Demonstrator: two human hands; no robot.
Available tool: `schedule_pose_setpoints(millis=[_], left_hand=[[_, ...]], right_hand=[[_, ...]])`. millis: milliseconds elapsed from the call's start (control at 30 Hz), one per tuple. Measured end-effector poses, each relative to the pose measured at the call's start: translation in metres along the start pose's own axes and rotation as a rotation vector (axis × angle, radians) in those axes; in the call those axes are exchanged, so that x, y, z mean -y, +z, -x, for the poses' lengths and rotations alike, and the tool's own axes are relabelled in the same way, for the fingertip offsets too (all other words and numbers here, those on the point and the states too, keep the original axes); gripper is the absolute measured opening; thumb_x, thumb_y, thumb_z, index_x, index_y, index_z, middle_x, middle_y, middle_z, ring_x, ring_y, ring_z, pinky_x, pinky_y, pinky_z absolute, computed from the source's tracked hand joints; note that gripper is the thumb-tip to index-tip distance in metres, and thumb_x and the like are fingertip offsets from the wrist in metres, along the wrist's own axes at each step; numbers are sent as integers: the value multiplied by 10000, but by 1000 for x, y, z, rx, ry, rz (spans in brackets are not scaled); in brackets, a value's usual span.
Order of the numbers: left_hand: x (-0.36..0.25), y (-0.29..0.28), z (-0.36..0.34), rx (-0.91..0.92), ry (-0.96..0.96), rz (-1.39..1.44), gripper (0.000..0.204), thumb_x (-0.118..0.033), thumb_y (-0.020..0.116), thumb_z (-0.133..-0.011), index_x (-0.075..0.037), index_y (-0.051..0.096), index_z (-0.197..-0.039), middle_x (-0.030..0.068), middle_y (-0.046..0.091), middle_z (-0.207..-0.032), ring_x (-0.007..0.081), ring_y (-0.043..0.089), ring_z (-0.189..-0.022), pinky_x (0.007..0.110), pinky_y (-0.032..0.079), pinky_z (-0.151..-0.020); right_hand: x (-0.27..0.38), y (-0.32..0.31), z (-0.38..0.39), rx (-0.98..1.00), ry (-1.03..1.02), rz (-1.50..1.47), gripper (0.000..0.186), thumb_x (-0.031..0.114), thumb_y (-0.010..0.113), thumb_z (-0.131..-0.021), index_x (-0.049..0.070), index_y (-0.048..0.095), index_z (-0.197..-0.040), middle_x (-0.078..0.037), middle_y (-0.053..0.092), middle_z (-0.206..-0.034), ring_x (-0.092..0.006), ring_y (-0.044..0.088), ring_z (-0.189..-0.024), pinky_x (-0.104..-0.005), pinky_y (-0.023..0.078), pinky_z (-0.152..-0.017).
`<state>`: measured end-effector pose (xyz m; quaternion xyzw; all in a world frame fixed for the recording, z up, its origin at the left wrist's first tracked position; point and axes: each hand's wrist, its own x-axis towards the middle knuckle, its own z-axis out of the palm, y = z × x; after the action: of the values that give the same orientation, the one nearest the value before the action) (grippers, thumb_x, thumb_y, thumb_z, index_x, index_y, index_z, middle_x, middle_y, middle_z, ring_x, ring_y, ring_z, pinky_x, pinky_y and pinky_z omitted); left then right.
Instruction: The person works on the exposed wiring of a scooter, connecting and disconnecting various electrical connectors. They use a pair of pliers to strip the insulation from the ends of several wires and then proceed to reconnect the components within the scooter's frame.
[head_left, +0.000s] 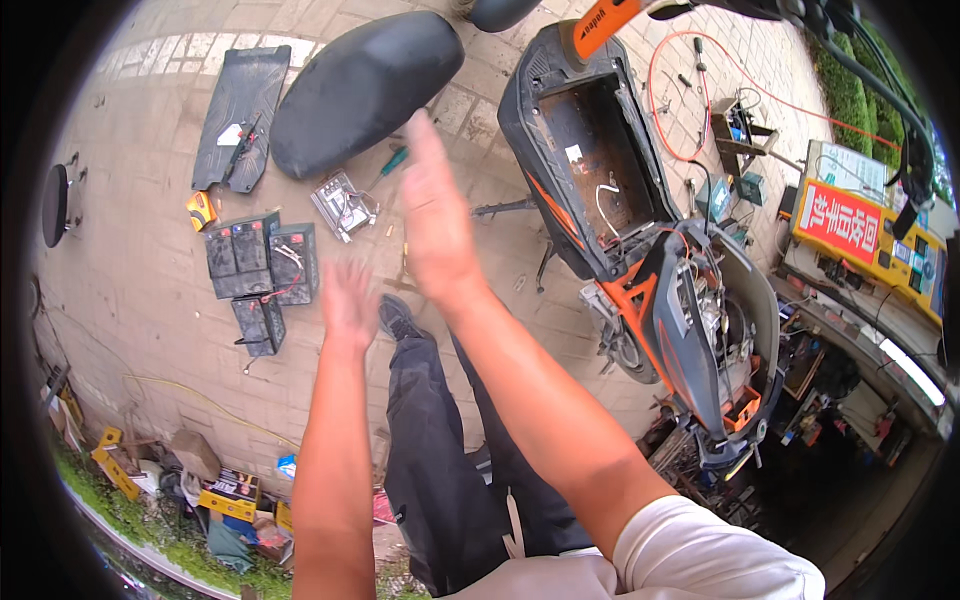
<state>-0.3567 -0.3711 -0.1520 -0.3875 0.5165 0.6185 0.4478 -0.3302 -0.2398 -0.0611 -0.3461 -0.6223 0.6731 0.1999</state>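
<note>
Both my hands are raised over the paving with nothing visible in them. My left hand (350, 305) is blurred by motion, its fingers stretched out, beside the dark batteries (240, 255) wired together on the ground. My right hand (435, 220) is held up edge-on, fingers straight and somewhat blurred. Its fingertips overlap the lower edge of the black scooter seat (365, 85) in view. Between the hands and the batteries lies a silver metal box with wires (343, 205). A green-handled tool (395, 160) rests near the seat.
An electric scooter (640, 300) with orange trim stands at right, its battery bay open. A black floor panel (240, 115) lies at far left, near a yellow tape measure (201, 210). Boxes (230, 495) and clutter line the lower left. An orange hose (652, 85) curls at upper right.
</note>
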Motion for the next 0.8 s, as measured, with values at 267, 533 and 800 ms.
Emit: schedule_pose_setpoints(millis=[267, 533, 800], left_hand=[[-33, 33, 50, 197, 401, -184, 654, -468, 384, -1028, -20, 307, -1499, 139, 322, -1554, 228, 216, -1475, 364, 115, -1201], [34, 80, 93, 361, 341, -555, 648, -438, 361, -1044, -9, 252, -1518, 132, 259, -1583, 215, 213, -1472, 336, 130, -1197], [166, 114, 153, 306, 439, -926, 551, -427, 444, -1024, -3, 472, -1375, 97, 565, -1306, 201, 564, -1138, 318, 426, -1002]], right_hand=[[-68, -105, 51, -99, 545, -313, 593, 411, 366, -1037, -89, 482, -1333, -227, 504, -1391, -289, 447, -1330, -364, 288, -1140], [-38, -149, 99, -485, 144, -35, 600, 405, 351, -1042, -85, 459, -1371, -268, 446, -1439, -324, 367, -1399, -352, 216, -1179], [-15, -201, 203, -115, 245, -8, 542, 369, 469, -992, -48, 500, -1336, -271, 486, -1382, -385, 434, -1320, -410, 326, -1111]])
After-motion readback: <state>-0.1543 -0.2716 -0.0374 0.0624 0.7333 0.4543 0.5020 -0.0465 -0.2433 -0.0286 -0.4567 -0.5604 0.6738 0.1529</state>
